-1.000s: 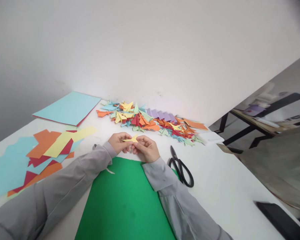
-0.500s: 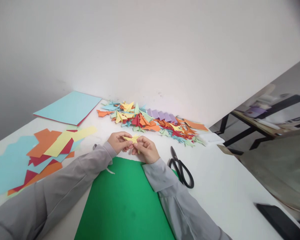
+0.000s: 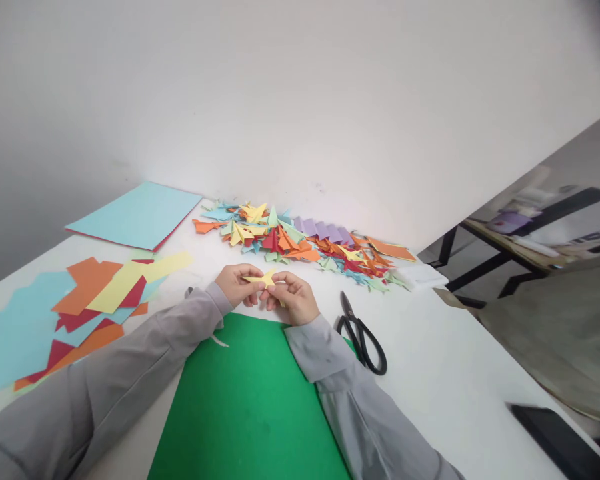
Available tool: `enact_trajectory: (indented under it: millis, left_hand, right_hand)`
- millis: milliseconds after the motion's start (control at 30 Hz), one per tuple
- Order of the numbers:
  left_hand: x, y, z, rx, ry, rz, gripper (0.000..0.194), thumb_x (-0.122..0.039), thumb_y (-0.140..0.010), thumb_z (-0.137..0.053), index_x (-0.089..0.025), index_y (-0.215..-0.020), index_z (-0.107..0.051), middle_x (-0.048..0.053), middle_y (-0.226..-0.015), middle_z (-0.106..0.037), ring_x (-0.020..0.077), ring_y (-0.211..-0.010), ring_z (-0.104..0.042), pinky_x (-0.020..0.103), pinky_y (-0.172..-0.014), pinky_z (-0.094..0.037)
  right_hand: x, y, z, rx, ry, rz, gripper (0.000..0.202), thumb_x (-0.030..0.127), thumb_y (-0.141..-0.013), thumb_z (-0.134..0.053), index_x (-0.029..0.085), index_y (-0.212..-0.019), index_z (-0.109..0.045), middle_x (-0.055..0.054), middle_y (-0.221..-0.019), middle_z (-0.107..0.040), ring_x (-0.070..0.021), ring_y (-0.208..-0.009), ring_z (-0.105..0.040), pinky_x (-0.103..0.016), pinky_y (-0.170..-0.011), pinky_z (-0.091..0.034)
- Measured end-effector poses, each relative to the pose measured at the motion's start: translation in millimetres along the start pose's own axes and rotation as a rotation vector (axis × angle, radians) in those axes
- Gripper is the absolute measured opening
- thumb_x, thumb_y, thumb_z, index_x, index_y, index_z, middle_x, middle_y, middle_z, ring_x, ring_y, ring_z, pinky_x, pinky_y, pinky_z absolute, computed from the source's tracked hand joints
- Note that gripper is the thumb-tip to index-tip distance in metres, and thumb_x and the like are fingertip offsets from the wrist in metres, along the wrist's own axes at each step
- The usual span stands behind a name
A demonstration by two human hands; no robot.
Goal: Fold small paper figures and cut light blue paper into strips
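Between both hands is a small folded yellow paper piece (image 3: 269, 279) with pointed ends. My left hand (image 3: 237, 285) pinches its left part between thumb and fingers. From the other side, my right hand (image 3: 294, 298) grips it, and the fingertips of the two hands nearly meet. Both hands are just above the far edge of a green sheet (image 3: 250, 400). Behind them lies a long heap of folded paper pieces (image 3: 285, 243) in yellow, orange, red, green and blue, with a purple pleated strip (image 3: 323, 230) among them.
Black-handled scissors (image 3: 363, 337) lie right of my right hand. Flat coloured paper cuttings (image 3: 87, 287) cover the left of the white table (image 3: 430, 373). Light blue sheets (image 3: 137, 215) rest at the back left. A black flat object (image 3: 560, 440) is at the right edge.
The yellow paper piece has tilted slightly between my fingers, and its outline looks narrower. Both hands have stayed in nearly the same place.
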State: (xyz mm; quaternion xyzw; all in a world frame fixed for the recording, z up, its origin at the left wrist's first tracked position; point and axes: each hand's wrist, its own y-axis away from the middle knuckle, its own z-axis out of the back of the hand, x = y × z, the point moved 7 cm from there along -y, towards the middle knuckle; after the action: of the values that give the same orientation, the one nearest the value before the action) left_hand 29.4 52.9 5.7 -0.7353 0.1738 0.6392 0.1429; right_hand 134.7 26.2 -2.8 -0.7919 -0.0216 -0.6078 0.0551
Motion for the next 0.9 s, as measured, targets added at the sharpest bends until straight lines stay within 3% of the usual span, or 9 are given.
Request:
enact_trajectory:
  millis: [233,467,700,900]
  left_hand:
    - [-2.2,1.1,-0.3,-0.009,0.021,-0.025,0.03,-0.021,-0.05,-0.074,-0.011,-0.067,-0.052,-0.003,-0.041,-0.056,0.0098,-0.034,-0.052,0.02,-0.034,-0.044]
    - [0.9,-1.9,2.4,0.026,0.043,0.04,0.028,-0.02,-0.046,-0.074,-0.01,-0.062,-0.053,0.001,-0.038,-0.056,0.0125,-0.032,-0.052,0.023,-0.034,-0.044]
    - [6.5,-4.4,3.0,0.046,0.114,0.112,0.036,-0.023,-0.039,-0.078,-0.011,-0.062,-0.053,0.002,-0.039,-0.058,0.0136,-0.033,-0.053,0.022,-0.033,-0.043]
    - [4.3,-3.2,2.3,0.014,0.13,0.11,0.034,-0.019,-0.041,-0.077,-0.011,-0.066,-0.054,0.001,-0.041,-0.059,0.013,-0.034,-0.053,0.022,-0.033,-0.043]
  right_hand:
    - [0.2,0.6,0.0,-0.01,0.033,-0.008,0.027,0.029,-0.058,-0.071,0.019,-0.075,-0.053,0.001,-0.051,-0.066,-0.011,-0.035,-0.054,-0.02,-0.036,-0.04]
    - [0.5,-0.4,-2.7,-0.016,-0.032,-0.014,0.023,0.024,-0.053,-0.072,0.019,-0.06,-0.05,0.0,-0.05,-0.066,-0.0113,-0.03,-0.052,-0.02,-0.031,-0.037]
    - [-0.2,0.6,-2.4,-0.011,-0.018,-0.053,0.024,0.025,-0.057,-0.069,0.019,-0.073,-0.052,0.002,-0.05,-0.066,-0.0107,-0.032,-0.053,-0.018,-0.034,-0.038]
    - [2.3,0.1,-0.4,-0.041,-0.032,-0.036,0.024,0.024,-0.056,-0.07,0.019,-0.071,-0.053,0.001,-0.049,-0.066,-0.0093,-0.031,-0.052,-0.017,-0.033,-0.037]
